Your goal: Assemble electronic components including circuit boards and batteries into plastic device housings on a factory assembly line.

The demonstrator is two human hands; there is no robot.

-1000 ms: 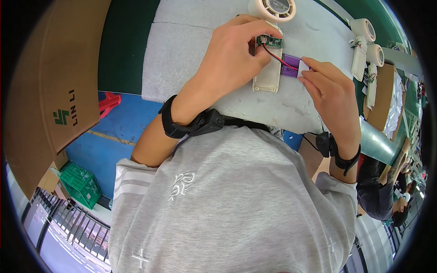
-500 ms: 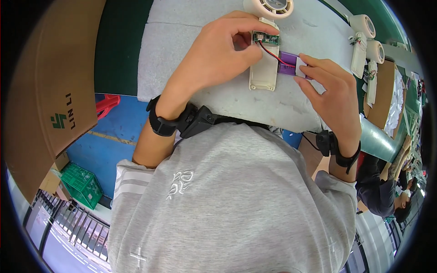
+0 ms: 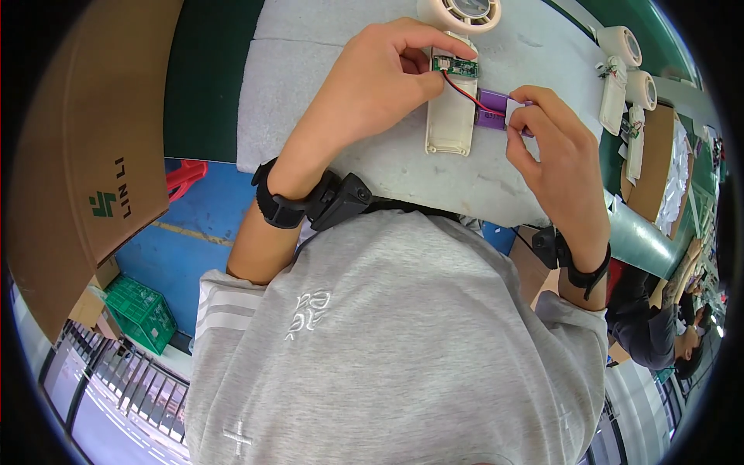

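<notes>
A cream handheld fan lies on the grey mat, its round head (image 3: 435, 15) at the far end and its open handle shell (image 3: 449, 130) toward me. Across the upper handle sits a green circuit board (image 3: 465, 68). My left hand (image 3: 372, 81) pinches the board and the shell's edges between thumb and fingers. Red and black wires (image 3: 463, 91) run from the board to a purple battery (image 3: 490, 110) beside the shell on the right. My right hand (image 3: 562, 143) grips the battery's right end, fingers at a white patch (image 3: 513, 111) on it.
Grey padded mat (image 3: 310, 70) covers the worktop. Further right lie more fans (image 3: 614, 85) with exposed boards, and a cardboard box (image 3: 655, 163) with white wrapping. A large carton (image 3: 85, 139) stands at left, a green crate (image 3: 139, 314) below it. Another person (image 3: 647, 329) is at lower right.
My right thumb and fingers have curled in closer around the white patch on the battery. The left hand keeps its hold on the board, with only a slight shift.
</notes>
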